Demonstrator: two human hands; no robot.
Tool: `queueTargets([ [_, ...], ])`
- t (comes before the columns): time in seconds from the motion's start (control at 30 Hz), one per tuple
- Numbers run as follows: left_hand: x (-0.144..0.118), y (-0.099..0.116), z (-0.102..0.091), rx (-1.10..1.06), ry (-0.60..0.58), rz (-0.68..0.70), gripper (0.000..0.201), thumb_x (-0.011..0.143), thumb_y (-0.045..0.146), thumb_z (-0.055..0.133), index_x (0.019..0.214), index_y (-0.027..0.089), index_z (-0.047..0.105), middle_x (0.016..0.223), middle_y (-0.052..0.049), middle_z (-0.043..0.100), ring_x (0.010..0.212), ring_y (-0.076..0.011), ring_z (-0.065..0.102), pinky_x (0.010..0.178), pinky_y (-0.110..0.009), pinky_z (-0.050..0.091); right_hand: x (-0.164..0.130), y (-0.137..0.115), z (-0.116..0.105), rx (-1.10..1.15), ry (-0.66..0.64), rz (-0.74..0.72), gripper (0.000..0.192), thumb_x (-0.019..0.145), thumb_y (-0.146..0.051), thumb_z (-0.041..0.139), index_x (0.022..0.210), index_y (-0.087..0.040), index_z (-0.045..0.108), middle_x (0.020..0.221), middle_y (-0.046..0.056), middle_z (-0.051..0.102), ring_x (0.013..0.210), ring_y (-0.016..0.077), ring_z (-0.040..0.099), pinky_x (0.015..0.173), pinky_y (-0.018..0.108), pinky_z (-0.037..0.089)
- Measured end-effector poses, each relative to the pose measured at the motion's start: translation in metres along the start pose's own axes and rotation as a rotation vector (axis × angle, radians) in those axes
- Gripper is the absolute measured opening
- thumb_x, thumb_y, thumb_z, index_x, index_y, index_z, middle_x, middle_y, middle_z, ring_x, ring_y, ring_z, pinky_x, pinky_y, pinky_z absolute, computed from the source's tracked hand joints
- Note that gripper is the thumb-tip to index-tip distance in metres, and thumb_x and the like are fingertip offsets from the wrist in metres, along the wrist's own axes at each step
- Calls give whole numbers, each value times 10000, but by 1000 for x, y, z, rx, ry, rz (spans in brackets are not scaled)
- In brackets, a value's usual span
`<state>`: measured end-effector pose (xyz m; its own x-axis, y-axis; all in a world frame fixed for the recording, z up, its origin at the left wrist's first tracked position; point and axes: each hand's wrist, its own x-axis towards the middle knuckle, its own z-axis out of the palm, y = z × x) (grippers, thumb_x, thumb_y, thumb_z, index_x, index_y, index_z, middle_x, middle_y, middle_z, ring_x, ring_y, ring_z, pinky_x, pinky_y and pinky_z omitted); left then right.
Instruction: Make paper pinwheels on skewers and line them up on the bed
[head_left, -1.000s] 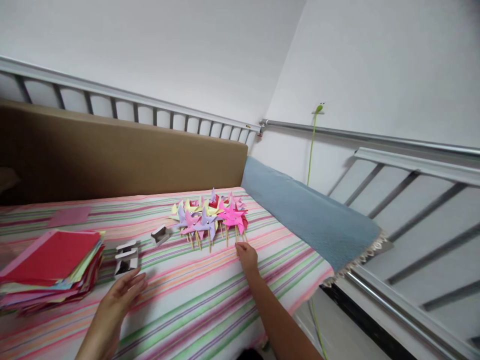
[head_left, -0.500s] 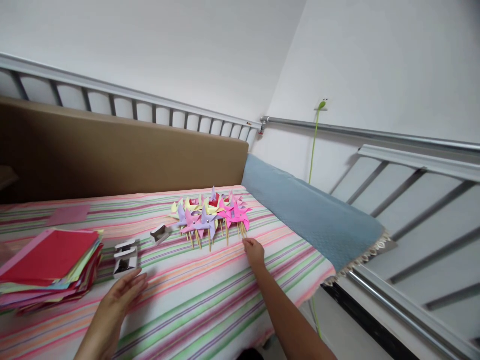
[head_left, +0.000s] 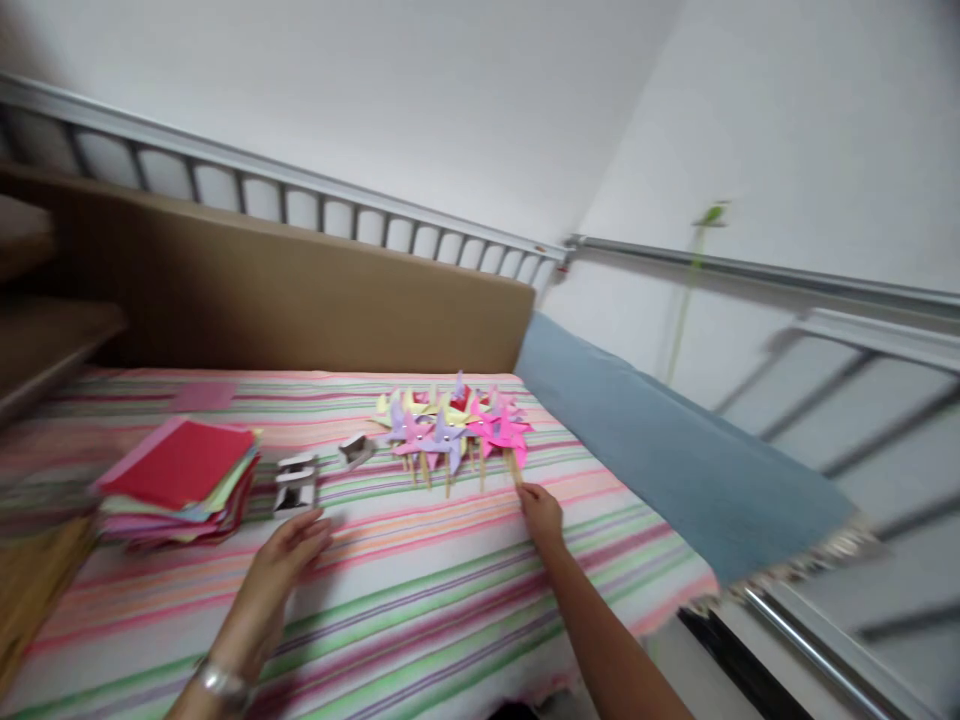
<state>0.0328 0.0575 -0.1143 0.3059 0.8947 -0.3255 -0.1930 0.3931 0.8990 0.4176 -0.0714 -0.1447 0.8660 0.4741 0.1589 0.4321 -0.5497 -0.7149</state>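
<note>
My right hand (head_left: 541,512) is closed on the thin stick of a bright pink paper pinwheel (head_left: 508,434), at the right end of a cluster. Lilac, pale yellow, pink and red pinwheels (head_left: 442,437) lie close together there, their sticks pointing towards me. My left hand (head_left: 289,555) hovers over the striped cloth with its fingers loosely apart and nothing in them. Just beyond its fingertips stands a small open white box (head_left: 295,484) with dark bits inside. Another small box (head_left: 355,451) lies between that one and the pinwheels.
A stack of coloured paper sheets (head_left: 180,470), red on top, sits at the left on the striped cloth (head_left: 420,600). Behind it lies a flat pink sheet (head_left: 204,396). A brown board (head_left: 315,305) borders the back, and a blue fringed cover (head_left: 645,440) the right.
The view has swung left, so everything sits further right and a wooden edge shows at left. My right hand stays at the pink pinwheel's stick; my left stays open near the white box.
</note>
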Motion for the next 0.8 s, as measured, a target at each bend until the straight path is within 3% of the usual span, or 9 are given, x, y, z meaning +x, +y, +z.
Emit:
queueTargets([
  [0.17, -5, 2, 2, -77, 42, 95, 469, 531, 285, 780, 952, 128, 644, 898, -104, 698, 766, -195, 651, 734, -319, 474, -7, -1, -12, -48, 14, -18, 256, 652, -365, 534, 720, -169, 686, 709, 89, 691, 745, 299, 624, 678, 401, 463],
  [0.27, -9, 13, 2, -184, 68, 159, 373, 532, 228, 771, 874, 125, 664, 808, -83, 695, 698, -173, 639, 713, -314, 475, -16, -10, -16, -73, 112, 0, 383, 661, -423, 482, 820, -147, 695, 684, 118, 675, 678, 316, 619, 628, 433, 457],
  [0.33, -15, 25, 2, -266, 78, 246, 289, 576, 243, 749, 832, 132, 674, 778, -72, 695, 676, -165, 633, 701, -315, 482, -31, -30, -12, -25, 159, -72, 447, 688, -457, 485, 945, -148, 682, 747, 120, 686, 675, 294, 623, 650, 424, 471],
  [0.4, -23, 40, -3, -331, 131, 389, 191, 645, 263, 707, 790, 143, 675, 741, -51, 690, 647, -145, 622, 689, -302, 484, -54, -66, 1, 77, 111, -295, 430, 714, -462, 498, 953, -154, 679, 862, 121, 692, 795, 283, 630, 731, 403, 480],
  [0.47, -28, 55, -15, -395, 227, 553, 134, 694, 261, 671, 778, 157, 663, 697, -23, 679, 619, -124, 609, 678, -283, 480, -79, -115, 24, 142, -77, -584, 349, 741, -447, 529, 873, -167, 689, 892, 107, 685, 849, 261, 623, 761, 375, 483],
  [0.53, -31, 69, -34, -480, 354, 672, 125, 704, 247, 664, 800, 169, 653, 696, -5, 673, 618, -110, 608, 666, -262, 476, -104, -169, 53, 205, -262, -856, 262, 811, -373, 513, 903, -197, 684, 898, 80, 677, 853, 224, 617, 767, 351, 483],
  [0.6, -31, 81, -58, -579, 475, 731, 129, 696, 227, 665, 812, 174, 647, 727, 2, 674, 648, -100, 618, 671, -241, 472, -126, -219, 84, 266, -361, -1088, 203, 847, -292, 506, 937, -221, 674, 907, 65, 669, 865, 205, 607, 778, 349, 481],
  [0.7, -29, 89, -88, -677, 574, 765, 109, 677, 200, 660, 781, 176, 636, 675, 26, 660, 593, -83, 606, 658, -236, 477, -150, -274, 124, 247, -385, -1302, 182, 837, -178, 524, 940, -220, 668, 917, 65, 663, 917, 212, 577, 831, 378, 463],
  [0.8, -26, 90, -100, -698, 588, 753, 121, 662, 185, 664, 778, 173, 632, 657, 33, 660, 566, -80, 603, 650, -241, 484, -165, -304, 148, 121, -423, -1442, 268, 803, -98, 540, 1009, -224, 655, 1043, 80, 639, 1022, 226, 525, 886, 399, 434],
])
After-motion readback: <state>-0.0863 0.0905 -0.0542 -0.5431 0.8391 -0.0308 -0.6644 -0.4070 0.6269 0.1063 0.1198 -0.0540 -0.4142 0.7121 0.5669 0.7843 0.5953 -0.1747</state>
